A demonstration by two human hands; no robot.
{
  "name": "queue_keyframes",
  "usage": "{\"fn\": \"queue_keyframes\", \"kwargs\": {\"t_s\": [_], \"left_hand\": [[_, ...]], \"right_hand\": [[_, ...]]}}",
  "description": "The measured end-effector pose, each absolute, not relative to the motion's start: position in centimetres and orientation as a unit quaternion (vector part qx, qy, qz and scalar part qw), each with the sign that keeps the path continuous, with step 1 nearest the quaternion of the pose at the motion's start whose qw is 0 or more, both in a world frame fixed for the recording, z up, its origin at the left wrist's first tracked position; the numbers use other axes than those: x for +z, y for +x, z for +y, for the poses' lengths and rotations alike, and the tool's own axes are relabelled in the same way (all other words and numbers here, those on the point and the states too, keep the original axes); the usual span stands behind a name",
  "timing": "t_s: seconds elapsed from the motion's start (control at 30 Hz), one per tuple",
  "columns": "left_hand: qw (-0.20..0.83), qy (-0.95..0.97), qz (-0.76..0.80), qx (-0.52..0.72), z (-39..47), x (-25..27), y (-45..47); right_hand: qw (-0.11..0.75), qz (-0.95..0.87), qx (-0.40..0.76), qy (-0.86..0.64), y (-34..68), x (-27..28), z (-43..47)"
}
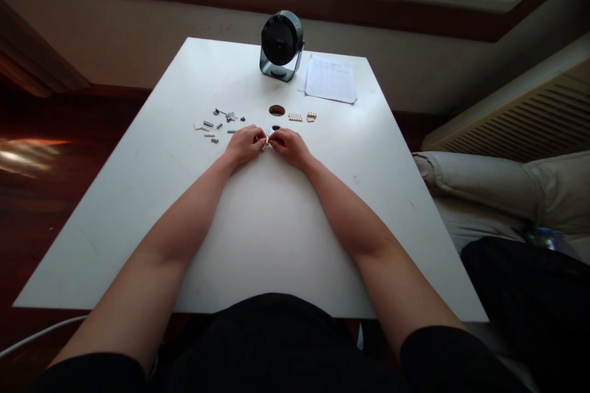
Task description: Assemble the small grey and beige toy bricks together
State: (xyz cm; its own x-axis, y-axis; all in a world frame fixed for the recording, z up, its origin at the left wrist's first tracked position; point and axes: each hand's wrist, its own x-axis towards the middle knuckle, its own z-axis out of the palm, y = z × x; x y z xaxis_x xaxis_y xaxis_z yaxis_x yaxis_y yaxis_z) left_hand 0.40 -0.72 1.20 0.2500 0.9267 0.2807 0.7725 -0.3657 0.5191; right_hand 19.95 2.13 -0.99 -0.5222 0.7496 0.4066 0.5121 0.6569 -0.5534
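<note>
My left hand [246,143] and my right hand [290,145] meet over the middle of the white table [276,227]. Both are closed in a pinch, fingertips almost touching. Between them is a small pale building-block piece [266,145], mostly hidden by the fingers. Just behind the fingertips lies a round white-rimmed thing with a dark centre [275,129], partly covered by my right hand. To the left of my left hand are scattered loose grey and pale building-block pieces [208,124]. Beyond my right hand sit a studded pale block strip [295,117] and a smaller studded block group [311,116].
A round hole [277,110] is cut in the tabletop. Farther back stand a small black fan [281,43] and, right of it, printed paper sheets [330,78]. A sofa [479,178] is on the right. A white cable [46,330] runs at the lower left.
</note>
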Motion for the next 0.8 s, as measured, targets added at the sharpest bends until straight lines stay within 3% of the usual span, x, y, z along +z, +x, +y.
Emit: {"fn": "queue_keyframes", "kwargs": {"t_s": [0.8], "left_hand": [[0.15,0.773,0.546,0.284,-0.83,1.3,0.45]], "right_hand": [[0.321,-0.854,0.186,-0.365,19.98,-0.89,1.99]]}}
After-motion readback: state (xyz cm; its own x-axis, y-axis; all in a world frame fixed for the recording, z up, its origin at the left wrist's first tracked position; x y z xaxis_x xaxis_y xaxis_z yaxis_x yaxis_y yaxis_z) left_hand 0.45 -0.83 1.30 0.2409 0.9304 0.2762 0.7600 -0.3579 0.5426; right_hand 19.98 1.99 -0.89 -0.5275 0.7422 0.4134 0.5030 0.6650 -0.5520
